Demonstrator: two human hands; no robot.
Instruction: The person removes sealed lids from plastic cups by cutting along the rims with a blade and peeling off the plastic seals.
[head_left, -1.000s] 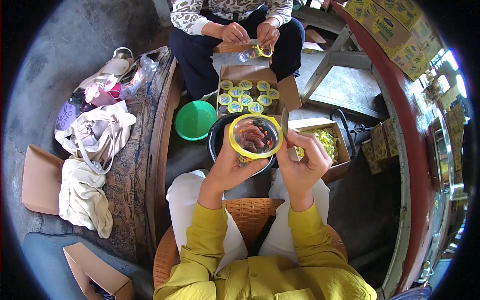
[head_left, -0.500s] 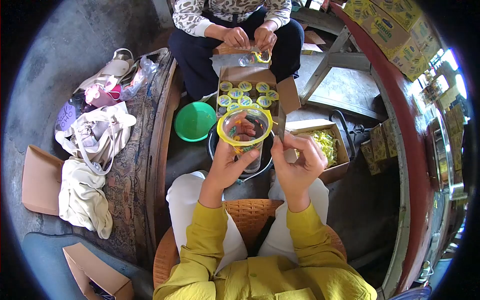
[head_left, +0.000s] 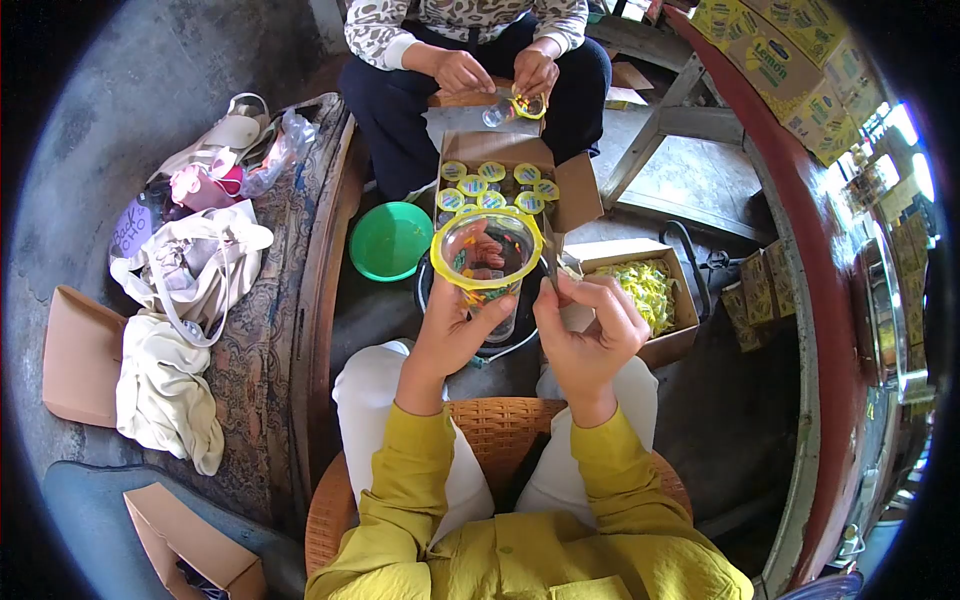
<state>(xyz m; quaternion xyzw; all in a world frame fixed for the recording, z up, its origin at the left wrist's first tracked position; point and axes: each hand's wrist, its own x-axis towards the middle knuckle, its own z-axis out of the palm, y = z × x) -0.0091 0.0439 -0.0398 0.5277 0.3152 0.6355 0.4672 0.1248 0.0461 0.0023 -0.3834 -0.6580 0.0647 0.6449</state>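
Note:
My left hand is wrapped round a clear plastic cup with a wide yellow rim and coloured print on its side. The cup is tilted so its opening faces me, and my fingers show through it. Close to the rim's right side, my right hand pinches a thin, knife-like blade. Its tip points up beside the rim; whether it touches cannot be made out. Behind the cup stands a cardboard box of cups with printed yellow lids.
A dark bucket sits below the cup, a green basin to its left. At right, a carton holds yellow shreds. Opposite, a person's hands hold another yellow-rimmed cup. Bags lie on the left bench.
My right hand and the blade have shifted slightly left, closer to the rim. The cup has moved a little left. The other person's hands have moved slightly apart.

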